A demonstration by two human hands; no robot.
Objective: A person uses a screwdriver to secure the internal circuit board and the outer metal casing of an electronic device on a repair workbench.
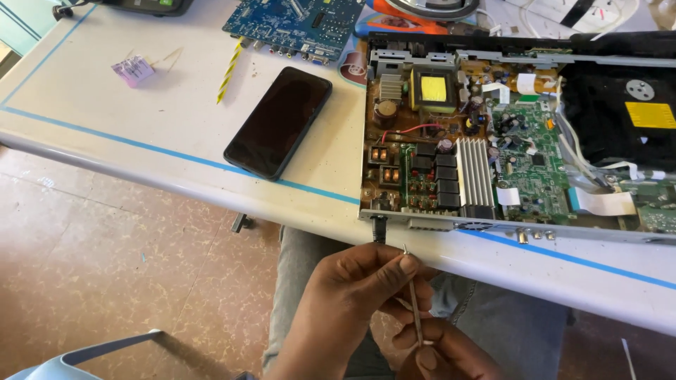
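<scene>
Both hands are bare: no gloves, rings, watch or bands show on the left hand (352,295) or the right hand (440,352). No sleeve reaches either wrist in view, so the forearms are uncovered as far as the picture's lower edge. The fingers (408,265) have short, plain nails without polish. The legs wear grey trousers (493,324) of a faded, denim-like cloth, with soft creases across the lap and a seam line running down one thigh.
</scene>
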